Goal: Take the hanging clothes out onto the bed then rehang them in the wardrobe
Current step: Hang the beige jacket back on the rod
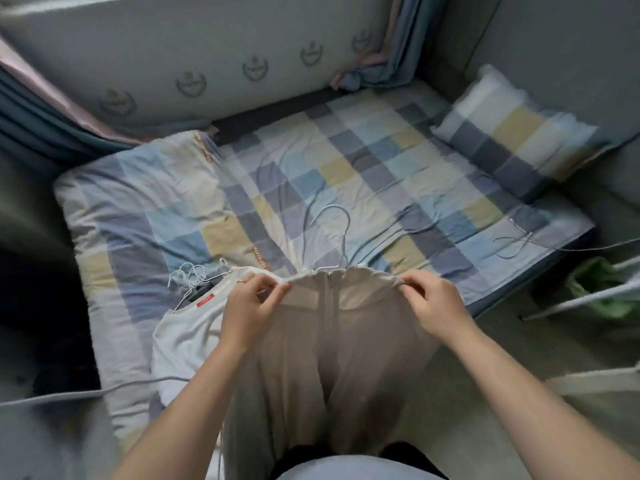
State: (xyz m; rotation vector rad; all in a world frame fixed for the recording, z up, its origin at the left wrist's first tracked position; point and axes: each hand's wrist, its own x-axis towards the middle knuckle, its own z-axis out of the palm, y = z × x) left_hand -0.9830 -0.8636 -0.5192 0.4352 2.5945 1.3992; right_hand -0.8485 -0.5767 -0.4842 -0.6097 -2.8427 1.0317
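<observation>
Head view gives me the checked bed [346, 161] spreading beyond both grips. A beige garment [329, 341] hangs below them, its waistband pinched at either end by my left grip [254, 306] and right grip [433, 303]. A white top [183, 334] lies just left of the left grip. A wire hanger [341, 237] rises from the waistband between them.

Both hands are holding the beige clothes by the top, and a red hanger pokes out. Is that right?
Not quite: the hanger is white, not red, as the head view shows. The rest holds: the left hand and the right hand both hold the beige clothes by the top.
</observation>
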